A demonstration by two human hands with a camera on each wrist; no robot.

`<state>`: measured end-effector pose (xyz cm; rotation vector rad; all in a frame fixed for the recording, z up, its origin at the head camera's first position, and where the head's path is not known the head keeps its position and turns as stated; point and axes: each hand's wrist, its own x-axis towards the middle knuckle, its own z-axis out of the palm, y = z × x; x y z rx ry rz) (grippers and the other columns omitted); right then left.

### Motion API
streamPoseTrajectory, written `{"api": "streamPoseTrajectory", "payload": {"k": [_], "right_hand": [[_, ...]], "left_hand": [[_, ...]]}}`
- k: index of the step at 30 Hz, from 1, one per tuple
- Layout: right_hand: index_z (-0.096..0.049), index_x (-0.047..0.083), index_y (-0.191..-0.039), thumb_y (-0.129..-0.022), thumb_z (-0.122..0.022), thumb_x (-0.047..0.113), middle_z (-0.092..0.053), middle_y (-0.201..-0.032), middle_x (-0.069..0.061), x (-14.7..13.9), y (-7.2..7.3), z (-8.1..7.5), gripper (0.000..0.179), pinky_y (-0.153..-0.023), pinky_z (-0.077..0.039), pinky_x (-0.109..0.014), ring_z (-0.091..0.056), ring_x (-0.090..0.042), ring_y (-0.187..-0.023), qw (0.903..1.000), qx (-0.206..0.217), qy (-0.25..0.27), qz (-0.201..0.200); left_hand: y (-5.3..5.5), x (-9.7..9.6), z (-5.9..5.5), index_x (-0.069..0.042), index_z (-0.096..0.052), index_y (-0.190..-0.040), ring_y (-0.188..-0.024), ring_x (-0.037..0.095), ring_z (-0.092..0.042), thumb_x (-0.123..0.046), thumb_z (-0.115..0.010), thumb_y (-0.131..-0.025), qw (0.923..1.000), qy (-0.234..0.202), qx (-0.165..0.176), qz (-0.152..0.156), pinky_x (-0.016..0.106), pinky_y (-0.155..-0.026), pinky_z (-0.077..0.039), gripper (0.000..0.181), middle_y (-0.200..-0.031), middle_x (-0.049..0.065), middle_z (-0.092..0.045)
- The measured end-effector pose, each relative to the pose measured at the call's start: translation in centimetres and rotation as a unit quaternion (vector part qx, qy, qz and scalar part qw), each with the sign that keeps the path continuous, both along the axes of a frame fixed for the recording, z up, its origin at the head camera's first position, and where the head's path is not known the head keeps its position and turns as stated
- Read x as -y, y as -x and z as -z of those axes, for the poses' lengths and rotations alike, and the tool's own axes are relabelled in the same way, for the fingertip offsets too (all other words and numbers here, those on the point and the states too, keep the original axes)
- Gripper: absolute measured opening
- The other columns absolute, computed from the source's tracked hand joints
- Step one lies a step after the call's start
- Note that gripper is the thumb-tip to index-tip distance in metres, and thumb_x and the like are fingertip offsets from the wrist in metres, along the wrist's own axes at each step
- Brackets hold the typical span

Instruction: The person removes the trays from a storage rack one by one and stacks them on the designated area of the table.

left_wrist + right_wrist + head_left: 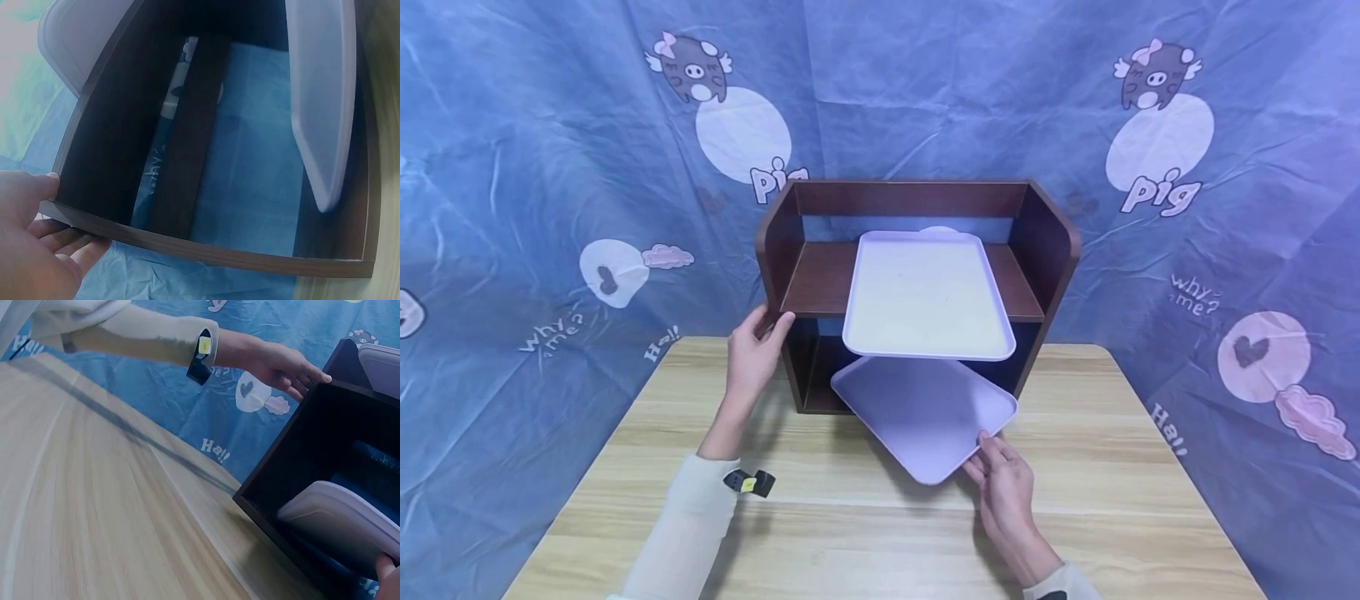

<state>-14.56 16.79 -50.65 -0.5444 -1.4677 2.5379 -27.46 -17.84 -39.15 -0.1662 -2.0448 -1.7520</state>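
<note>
A dark brown two-tier wooden shelf (912, 200) stands on the table. My left hand (754, 350) grips its left side panel at the level of the middle board; the left wrist view shows the thumb on the front edge and the fingers behind the panel. My right hand (1006, 483) pinches the near right edge of a lilac tray (925, 412). That tray sits askew, its far part inside the lower compartment and its near corner sticking out over the table. A second, paler tray (925, 292) lies on the middle board and overhangs its front edge.
The light wood-grain table (820, 542) extends in front of the shelf and to both sides. Behind it hangs a blue cloth (880, 92) printed with cartoon pigs and words. A black strap (749, 483) with a yellow patch is worn at the left wrist.
</note>
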Motion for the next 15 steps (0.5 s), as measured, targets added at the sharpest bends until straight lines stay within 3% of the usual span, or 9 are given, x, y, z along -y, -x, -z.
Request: {"api": "streamPoseTrajectory", "payload": {"k": [6, 15], "right_hand": [[-0.049, -0.011, -0.142, -0.113, -0.054, 0.015, -0.083, -0.096, 0.006, -0.6, -0.1, -0.5, 0.04, -0.094, -0.066, -0.028, -0.08, -0.008, -0.095, 0.9993, 0.019, -0.032, 0.003], [-0.054, -0.01, -0.134, -0.114, -0.053, 0.018, -0.08, -0.093, 0.007, -1.4, -0.1, -1.2, 0.035, -0.089, -0.067, -0.025, -0.079, -0.006, -0.093, 0.9972, 0.014, -0.074, 0.004]], "left_hand": [[0.0, 0.0, 0.0, 0.003, -0.064, -0.142, -0.135, 0.032, -0.065, -0.02, -0.074, -0.103, 1.0, 0.004, 0.0, -0.002, 0.022, -0.11, -0.057, 0.046, -0.141, 0.027, -0.067], [-0.2, 0.0, -0.2, 0.003, -0.064, -0.142, -0.136, 0.032, -0.064, -0.02, -0.075, -0.103, 1.0, -0.005, 0.005, 0.003, 0.026, -0.113, -0.056, 0.048, -0.141, 0.028, -0.066]]}}
